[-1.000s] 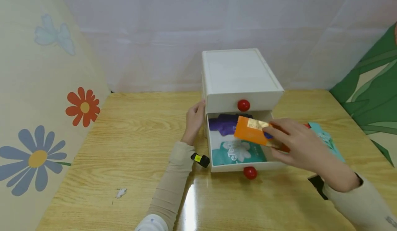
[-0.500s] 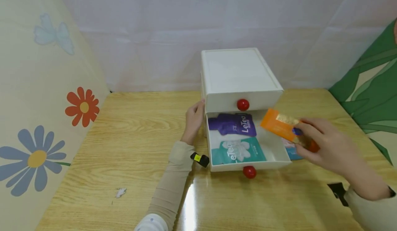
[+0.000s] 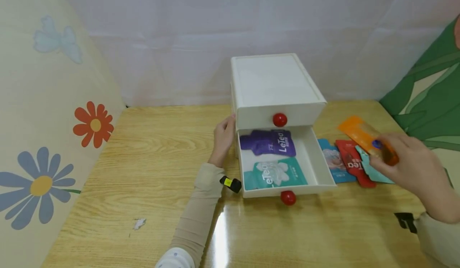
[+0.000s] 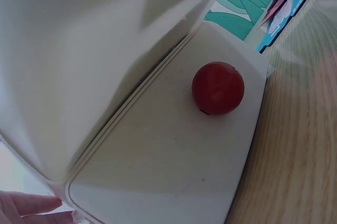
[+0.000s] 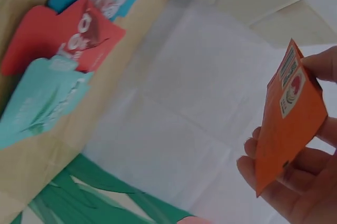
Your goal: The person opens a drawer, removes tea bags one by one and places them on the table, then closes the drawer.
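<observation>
In the head view my right hand (image 3: 417,166) pinches an orange tea packet (image 3: 359,133) above the right side of the table. The right wrist view shows the packet's back (image 5: 289,126) between thumb and fingers. My left hand (image 3: 223,142) touches the left side of a white two-drawer box (image 3: 278,78). In its wrist view, fingertips (image 4: 39,203) meet the box's corner. The lower drawer (image 3: 325,168) is pulled out, holding a purple LeTea packet (image 3: 271,143) and a teal LeTea packet (image 3: 274,173).
Right of the drawer lie a blue packet (image 3: 336,162), a red packet (image 3: 352,162) and a mint-green packet (image 3: 375,170), partly overlapping. Red round knobs stick out from the upper drawer (image 3: 294,116) and the lower one. Painted panels border the table (image 3: 154,152).
My right hand has carried the orange packet from over the drawer out to the right, above the loose packets. The purple and teal packets are now fully uncovered. My left hand stays put.
</observation>
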A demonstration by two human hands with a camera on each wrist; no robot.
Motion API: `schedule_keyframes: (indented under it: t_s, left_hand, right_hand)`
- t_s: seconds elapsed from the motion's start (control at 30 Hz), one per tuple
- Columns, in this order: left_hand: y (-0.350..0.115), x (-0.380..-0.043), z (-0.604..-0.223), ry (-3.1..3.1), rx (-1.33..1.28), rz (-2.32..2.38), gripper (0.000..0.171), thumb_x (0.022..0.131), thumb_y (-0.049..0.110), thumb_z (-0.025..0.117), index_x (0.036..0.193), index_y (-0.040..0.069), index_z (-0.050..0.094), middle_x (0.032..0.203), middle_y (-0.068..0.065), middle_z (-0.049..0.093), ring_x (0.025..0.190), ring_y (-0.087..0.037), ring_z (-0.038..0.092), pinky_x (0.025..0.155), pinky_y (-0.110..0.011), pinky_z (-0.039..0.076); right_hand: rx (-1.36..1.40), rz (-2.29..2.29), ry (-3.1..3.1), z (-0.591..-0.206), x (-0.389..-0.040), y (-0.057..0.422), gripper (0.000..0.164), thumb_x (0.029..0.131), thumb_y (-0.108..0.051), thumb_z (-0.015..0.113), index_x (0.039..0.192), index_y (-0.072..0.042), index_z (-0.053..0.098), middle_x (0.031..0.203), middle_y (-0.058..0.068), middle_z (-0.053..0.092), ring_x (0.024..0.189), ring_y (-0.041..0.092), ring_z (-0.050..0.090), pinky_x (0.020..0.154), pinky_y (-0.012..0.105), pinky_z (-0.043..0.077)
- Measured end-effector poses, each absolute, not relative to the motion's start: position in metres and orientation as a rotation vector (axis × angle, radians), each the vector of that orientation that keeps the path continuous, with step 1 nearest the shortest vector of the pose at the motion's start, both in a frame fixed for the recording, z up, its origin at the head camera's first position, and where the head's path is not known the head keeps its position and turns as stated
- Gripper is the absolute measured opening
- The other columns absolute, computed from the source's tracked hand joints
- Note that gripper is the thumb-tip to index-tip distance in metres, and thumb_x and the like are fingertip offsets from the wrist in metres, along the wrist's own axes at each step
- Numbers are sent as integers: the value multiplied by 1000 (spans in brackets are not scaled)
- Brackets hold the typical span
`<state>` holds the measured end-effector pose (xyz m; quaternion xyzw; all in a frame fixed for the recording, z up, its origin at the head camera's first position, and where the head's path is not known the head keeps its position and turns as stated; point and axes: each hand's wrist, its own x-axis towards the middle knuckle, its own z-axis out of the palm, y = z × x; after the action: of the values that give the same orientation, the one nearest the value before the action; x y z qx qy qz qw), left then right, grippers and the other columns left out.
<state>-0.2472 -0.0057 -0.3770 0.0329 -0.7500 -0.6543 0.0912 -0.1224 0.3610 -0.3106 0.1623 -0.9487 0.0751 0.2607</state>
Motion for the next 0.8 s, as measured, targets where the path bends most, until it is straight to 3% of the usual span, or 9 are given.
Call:
schedule_keyframes:
  t_s: [0.1,0.23,0.53,0.8]
  left_hand:
    - [-6,-247,-377,-2228,108,-1951,41,92,39,48,109,7,67,105,-11,65,94,-19,57,84,-32,45]
    - [-6,-247,-377,-2228,104,-1956,41,92,39,48,112,7,65,110,-11,63,102,-21,56,87,-31,43]
    - [-6,-248,-377,-2240,100,-1943,42,92,39,48,114,8,64,115,-11,61,107,-21,55,90,-32,42]
    - [-6,-248,-378,-2239,96,-1942,42,92,40,48,111,7,66,111,-11,63,100,-20,56,87,-32,44]
  right_hand:
    - [330,195,-2660,-315,-126,370,45,74,-28,66,96,10,55,89,30,55,64,35,47,48,45,39]
    - [166,227,-2767,-322,-129,380,41,72,-17,66,96,13,51,71,24,50,53,26,40,41,31,29]
    - [-103,313,-2904,-342,-132,403,43,82,-24,62,89,14,43,58,17,46,46,24,40,37,31,30]
    - [-215,341,-2994,-361,-137,426,39,83,-28,58,73,4,40,56,12,40,46,23,39,38,32,29]
